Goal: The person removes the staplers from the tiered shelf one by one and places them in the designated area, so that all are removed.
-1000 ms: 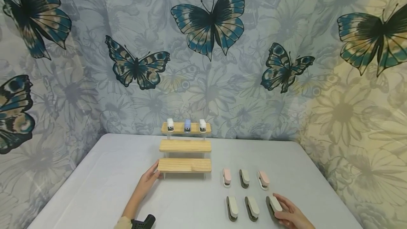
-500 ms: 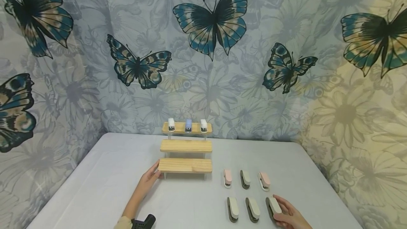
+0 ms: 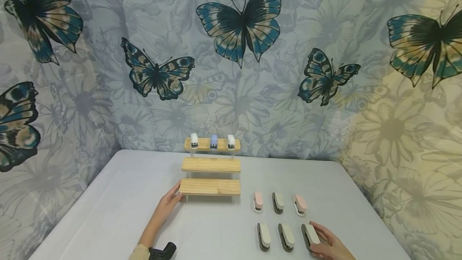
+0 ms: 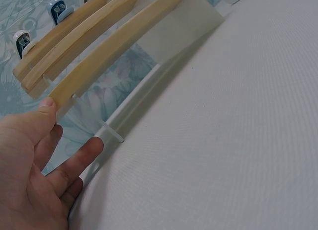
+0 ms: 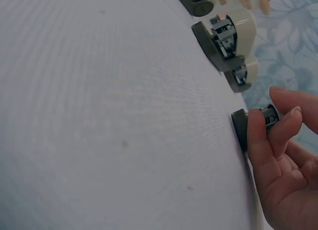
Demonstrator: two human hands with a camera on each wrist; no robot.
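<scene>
A three-tier wooden display stand (image 3: 210,187) on clear legs stands left of centre. My left hand (image 3: 169,203) holds the left end of its lowest board; in the left wrist view one fingertip of that hand (image 4: 30,160) is on the board's end. At the lower right, my right hand (image 3: 330,243) grips a cream stapler (image 3: 311,236) with a dark base, which sits at the end of the front row. Seen from the right wrist, the hand (image 5: 283,160) partly covers this stapler (image 5: 240,129).
Two more cream staplers, one (image 3: 264,236) and another (image 3: 286,237), share the front row. Behind them are a pink stapler (image 3: 258,202), a grey-cream one (image 3: 278,203) and another pink one (image 3: 300,204). The top tier carries a blue stapler (image 3: 213,141) between two white ones.
</scene>
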